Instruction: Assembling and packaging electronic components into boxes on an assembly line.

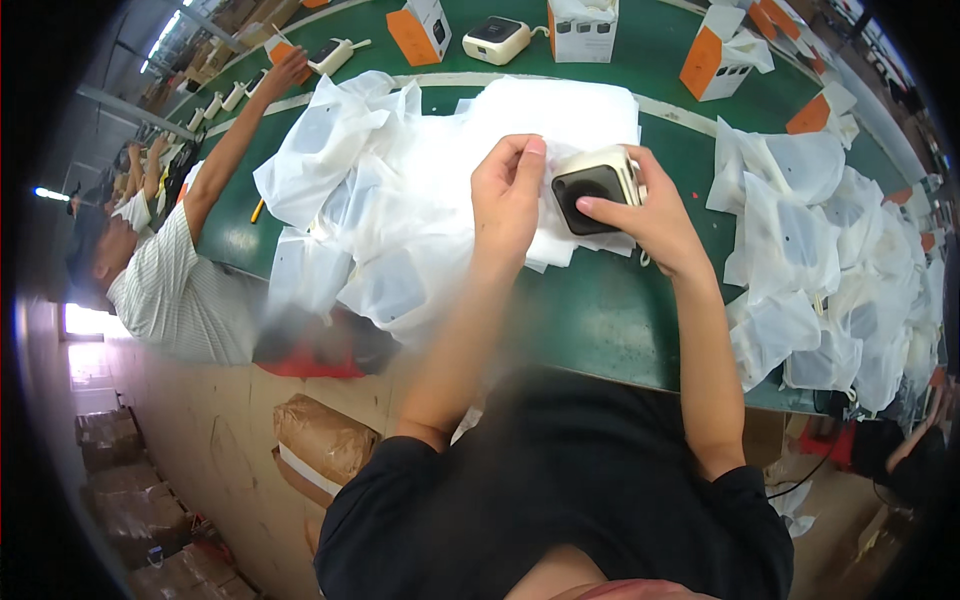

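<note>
My right hand (658, 222) grips a cream, rounded box-shaped device (586, 192) with a dark face, probably a power bank. Its thumb lies across the dark face, and a short cream strap hangs from the device's side. Just left of it, my left hand (506, 200) is closed, thumb pressed to the fingers, on the edge of a thin white bag (548, 215). Both hands are above a stack of white bags or sheets (570, 108) on the green table. Left of the stack lies a heap of similar devices in translucent bags (390, 280).
More bagged devices (790, 235) are piled at the right of the green table (610, 320). Along the far belt stand orange-and-white boxes (420, 32) and an unbagged cream device (497, 40). At left, a co-worker's arm (228, 150) reaches toward the belt. A brown package (325, 440) lies on the floor.
</note>
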`<state>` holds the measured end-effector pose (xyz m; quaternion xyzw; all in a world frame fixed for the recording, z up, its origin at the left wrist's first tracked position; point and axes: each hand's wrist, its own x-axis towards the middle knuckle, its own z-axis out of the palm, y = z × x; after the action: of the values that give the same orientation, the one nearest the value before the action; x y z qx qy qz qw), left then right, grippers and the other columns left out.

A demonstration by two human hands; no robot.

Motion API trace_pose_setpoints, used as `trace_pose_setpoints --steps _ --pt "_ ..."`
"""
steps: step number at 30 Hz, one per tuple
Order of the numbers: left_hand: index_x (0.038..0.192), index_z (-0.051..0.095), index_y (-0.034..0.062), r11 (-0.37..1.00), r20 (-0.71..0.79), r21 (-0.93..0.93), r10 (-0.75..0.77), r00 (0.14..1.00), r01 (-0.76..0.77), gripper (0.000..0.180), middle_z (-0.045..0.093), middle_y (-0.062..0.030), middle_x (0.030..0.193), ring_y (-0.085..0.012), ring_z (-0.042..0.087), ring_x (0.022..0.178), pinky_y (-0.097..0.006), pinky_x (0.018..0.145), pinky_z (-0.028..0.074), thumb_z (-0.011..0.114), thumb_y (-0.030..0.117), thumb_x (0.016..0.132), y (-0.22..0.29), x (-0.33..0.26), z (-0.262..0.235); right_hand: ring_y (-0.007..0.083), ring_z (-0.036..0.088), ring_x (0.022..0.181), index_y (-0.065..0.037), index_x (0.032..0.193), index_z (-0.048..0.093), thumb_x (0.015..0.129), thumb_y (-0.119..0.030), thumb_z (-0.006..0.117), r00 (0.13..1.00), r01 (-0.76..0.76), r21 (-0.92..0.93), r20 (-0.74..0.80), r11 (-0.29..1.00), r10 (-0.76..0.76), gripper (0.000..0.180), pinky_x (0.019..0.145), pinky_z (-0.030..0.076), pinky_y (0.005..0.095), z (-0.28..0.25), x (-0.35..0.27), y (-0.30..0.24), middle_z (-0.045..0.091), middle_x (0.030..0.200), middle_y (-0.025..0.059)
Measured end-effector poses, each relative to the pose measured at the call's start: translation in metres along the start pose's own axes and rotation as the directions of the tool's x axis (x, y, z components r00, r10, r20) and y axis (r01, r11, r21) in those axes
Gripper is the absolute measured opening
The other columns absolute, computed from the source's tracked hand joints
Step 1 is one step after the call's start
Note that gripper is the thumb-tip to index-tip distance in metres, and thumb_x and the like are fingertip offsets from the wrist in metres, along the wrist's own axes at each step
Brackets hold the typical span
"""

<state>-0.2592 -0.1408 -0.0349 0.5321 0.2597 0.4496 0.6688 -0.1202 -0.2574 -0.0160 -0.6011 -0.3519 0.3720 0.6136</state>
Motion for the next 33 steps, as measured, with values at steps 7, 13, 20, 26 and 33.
trace_pose_setpoints --steps 7,13,20,26,33 --pt "0.106 0.065 0.002 0.98 0.076 0.193 0.044 0.996 -0.058 0.02 0.06 0.0043 0.084 -0.0027 0.049 0.072 -0.021 0.066 0.041 0.058 0.02 0.105 0.009 -0.008 0.02 0.02 0.065 0.102 0.005 0.128 0.052 0.075 -0.027 0.087 0.973 0.045 0.0 -0.228 0.999 -0.044 0.071 0.088 0.053 0.0314 0.0 0.015 0.001 0.064 0.115 0.015" --pt "0.104 0.06 -0.0019 0.897 0.075 0.427 0.089 0.993 -0.112 0.023 0.064 -0.0087 0.081 -0.0152 0.058 0.074 -0.031 0.069 0.048 0.051 0.019 0.105 0.004 -0.019 0.037 0.0181 0.065 0.098 0.008 0.129 0.049 0.078 -0.025 0.089 0.922 0.144 0.205 -0.382 0.968 -0.056 0.073 0.085 0.054 0.0288 0.005 0.016 0.013 0.064 0.113 0.0153" --pt "0.094 0.061 0.0018 0.886 0.105 0.451 0.071 0.992 -0.111 0.022 0.054 0.0045 0.076 -0.0034 0.044 0.07 -0.022 0.062 0.038 0.063 0.022 0.102 0.014 -0.015 0.043 0.017 0.064 0.1 0.005 0.13 0.047 0.079 -0.025 0.088 0.922 0.152 0.303 -0.386 0.941 -0.025 0.072 0.087 0.052 0.0288 -0.001 0.004 0.002 0.064 0.112 0.0129" --pt "0.091 0.061 0.003 0.847 0.135 0.528 -0.013 0.991 -0.061 0.019 0.059 0.0047 0.079 -0.0016 0.048 0.07 -0.019 0.062 0.037 0.07 0.019 0.097 0.022 0.011 0.011 0.0164 0.067 0.098 0.002 0.12 0.06 0.086 -0.015 0.08 0.922 0.222 0.465 -0.386 0.857 -0.029 0.043 0.089 0.054 0.03 -0.021 0.0 0.001 0.068 0.11 0.0093" --pt "0.109 0.062 -0.0008 0.923 0.245 0.33 0.118 0.962 -0.197 0.016 0.06 0.0032 0.09 -0.0027 0.051 0.08 -0.018 0.07 0.04 0.063 0.013 0.101 0.034 0.006 0.019 0.0151 0.065 0.104 0.001 0.132 0.06 0.088 -0.018 0.074 0.983 0.178 0.42 -0.122 0.89 -0.139 0.049 0.094 0.051 0.0291 -0.035 0.001 -0.017 0.068 0.115 0.0086"
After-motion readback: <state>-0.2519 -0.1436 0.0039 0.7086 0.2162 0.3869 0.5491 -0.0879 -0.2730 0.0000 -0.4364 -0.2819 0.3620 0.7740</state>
